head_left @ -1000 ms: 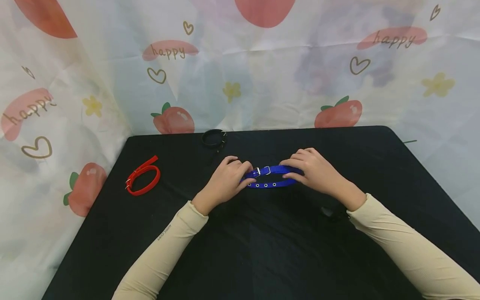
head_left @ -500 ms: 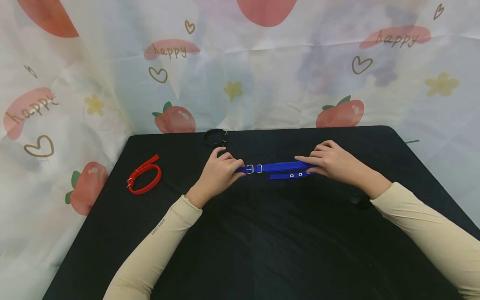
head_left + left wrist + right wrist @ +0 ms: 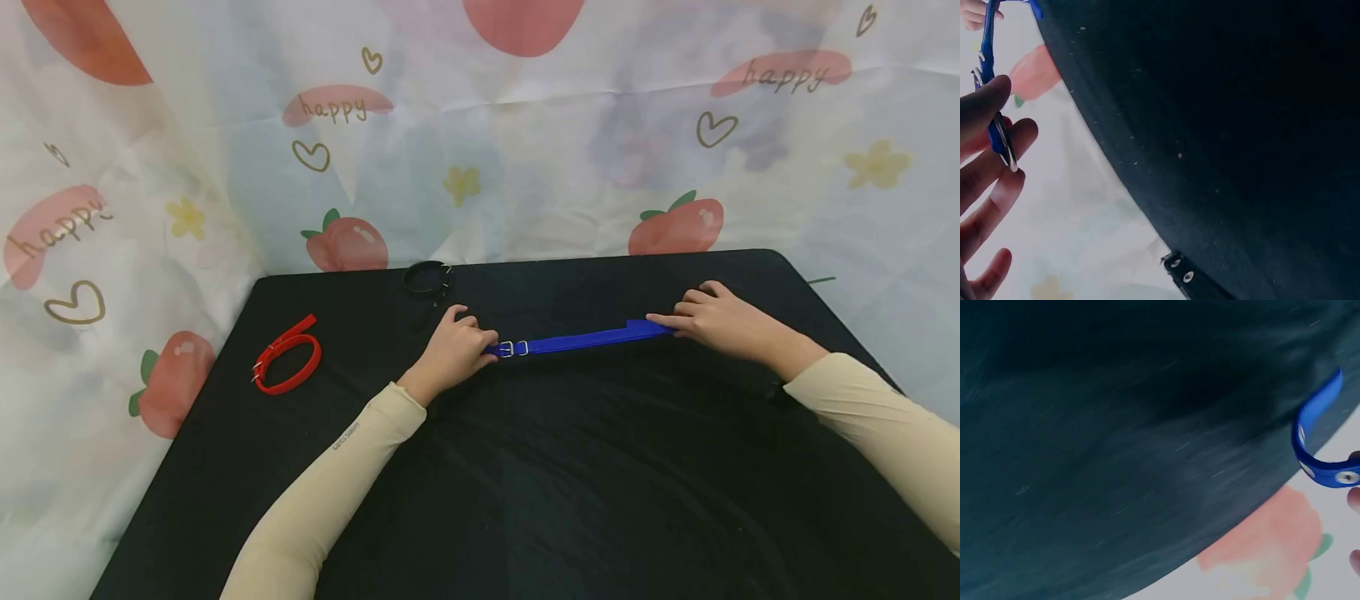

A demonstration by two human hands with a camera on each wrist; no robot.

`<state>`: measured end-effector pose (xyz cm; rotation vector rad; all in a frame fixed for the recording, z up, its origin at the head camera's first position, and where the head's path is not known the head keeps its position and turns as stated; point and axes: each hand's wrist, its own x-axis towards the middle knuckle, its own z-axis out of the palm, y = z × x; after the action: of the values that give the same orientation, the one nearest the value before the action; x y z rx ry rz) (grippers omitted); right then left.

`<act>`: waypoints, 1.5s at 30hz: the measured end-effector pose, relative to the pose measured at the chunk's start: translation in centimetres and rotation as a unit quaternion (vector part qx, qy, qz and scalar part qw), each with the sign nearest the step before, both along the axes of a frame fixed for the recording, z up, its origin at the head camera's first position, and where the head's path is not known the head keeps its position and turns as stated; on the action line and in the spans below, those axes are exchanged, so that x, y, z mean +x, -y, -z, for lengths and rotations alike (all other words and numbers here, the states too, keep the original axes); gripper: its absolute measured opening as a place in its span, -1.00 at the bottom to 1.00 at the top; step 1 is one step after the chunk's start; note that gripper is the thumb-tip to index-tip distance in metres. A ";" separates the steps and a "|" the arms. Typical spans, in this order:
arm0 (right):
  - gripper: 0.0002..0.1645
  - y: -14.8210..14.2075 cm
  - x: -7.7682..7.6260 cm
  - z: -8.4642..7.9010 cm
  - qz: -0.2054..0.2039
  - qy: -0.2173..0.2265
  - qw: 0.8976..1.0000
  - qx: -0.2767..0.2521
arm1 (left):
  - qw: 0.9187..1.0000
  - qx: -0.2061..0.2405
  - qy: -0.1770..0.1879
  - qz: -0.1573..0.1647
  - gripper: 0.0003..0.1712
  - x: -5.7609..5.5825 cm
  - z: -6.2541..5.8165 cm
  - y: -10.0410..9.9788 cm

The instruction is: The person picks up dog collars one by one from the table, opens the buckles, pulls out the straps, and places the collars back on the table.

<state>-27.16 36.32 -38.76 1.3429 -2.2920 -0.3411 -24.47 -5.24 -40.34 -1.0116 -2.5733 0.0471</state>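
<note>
A blue collar (image 3: pixel 585 339) with a metal buckle and eyelets is stretched out straight between my two hands, over the black table. Its buckle end is pinched by my left hand (image 3: pixel 453 350), thumb against fingers. In the left wrist view a metal ring (image 3: pixel 1005 140) hangs by those fingers. My right hand (image 3: pixel 723 325) pinches the strap toward its other end. A free tail with eyelets (image 3: pixel 1319 444) curls out past the right fingers in the right wrist view.
On the left of the black table (image 3: pixel 480 500) lies a red collar (image 3: pixel 288 367), coiled into a loop. A black collar (image 3: pixel 426 287) rests at the back edge, just beyond the left hand. A printed cloth backdrop (image 3: pixel 555 167) hangs behind.
My right hand has moved to the right, drawing the blue collar from a loop into a straight strap. The left hand stays near the same place, holding the buckle end.
</note>
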 end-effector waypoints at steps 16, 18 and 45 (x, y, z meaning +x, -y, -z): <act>-0.85 -4.1 -1.0 1.6 0.223 0.190 0.956 0.016 | 0.988 -0.115 0.091 -0.037 -0.75 -3.1 1.3 -1.9; -0.91 -4.0 -1.2 1.7 0.231 0.197 0.953 0.017 | 0.985 -0.144 0.086 -0.037 -0.71 -2.9 1.3 -2.2; -0.10 1.0 4.2 4.2 0.296 0.380 0.875 -0.039 | 0.930 -0.160 0.330 0.003 0.16 1.5 1.4 -3.6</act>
<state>-23.00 35.33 -42.92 0.7527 -3.3226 0.1418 -22.93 -1.62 -41.74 -1.3330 -3.2474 0.1539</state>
